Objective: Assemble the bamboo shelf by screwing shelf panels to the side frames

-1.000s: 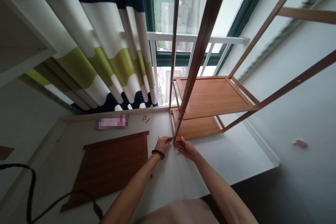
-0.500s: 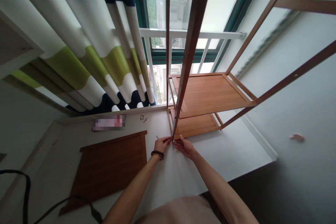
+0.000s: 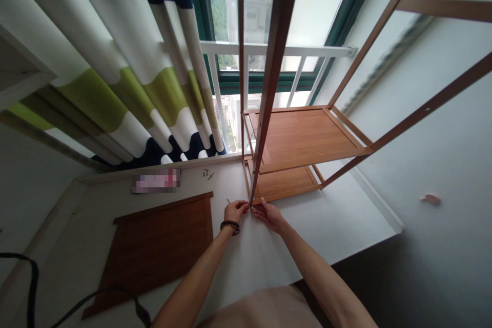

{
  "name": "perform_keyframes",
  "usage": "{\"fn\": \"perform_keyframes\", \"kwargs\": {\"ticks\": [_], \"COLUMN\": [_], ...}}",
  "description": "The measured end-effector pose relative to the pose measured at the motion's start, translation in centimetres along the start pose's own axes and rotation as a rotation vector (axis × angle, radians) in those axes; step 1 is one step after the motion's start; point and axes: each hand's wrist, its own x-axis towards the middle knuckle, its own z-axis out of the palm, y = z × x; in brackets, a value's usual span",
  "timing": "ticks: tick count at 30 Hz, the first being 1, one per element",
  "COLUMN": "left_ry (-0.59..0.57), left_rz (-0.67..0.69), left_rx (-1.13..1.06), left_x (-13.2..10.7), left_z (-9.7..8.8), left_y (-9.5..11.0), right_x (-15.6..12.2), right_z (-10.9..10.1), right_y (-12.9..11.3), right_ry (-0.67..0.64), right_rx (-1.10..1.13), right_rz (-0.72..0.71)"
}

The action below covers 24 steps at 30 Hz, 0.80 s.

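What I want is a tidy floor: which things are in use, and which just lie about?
In use: left hand, right hand, rack leg, wooden rack.
Lying about: loose brown panel, small fasteners, black cable.

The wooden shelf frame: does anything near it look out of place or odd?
Nothing looks damaged. One brown panel lies loose on the white surface left of the frame, not fitted, and a few small screws are scattered near the window. A black cable crosses the panel's corner.

Striped curtain (image 3: 126, 97) left; daylit window (image 3: 323, 10), white railing (image 3: 326, 51) behind; pale wall (image 3: 442, 164) right.
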Motion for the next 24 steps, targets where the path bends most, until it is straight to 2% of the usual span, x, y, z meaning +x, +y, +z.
{"fn": "perform_keyframes", "kwargs": {"ticks": [9,16,24], "left_ry": [0.054,-0.008,-0.011], "left_rz": [0.001,0.015,0.012], "left_rx": [0.042,0.006,-0.025], "left_x": [-0.8,-1.2,-1.7], "left_z": [0.5,0.2,0.3], "left_y": [-1.0,-0.3,-1.1], "right_x": [-0.2,-0.1,-0.5], "right_z": [0.4,0.3,0.5], "right_y": [-0.1,0.1,0.2], "right_ry": [-0.002,0.018,0.031], "right_rx": [-0.013,-0.042,-0.09], "right_rz": [-0.01,-0.03,-0.056]}}
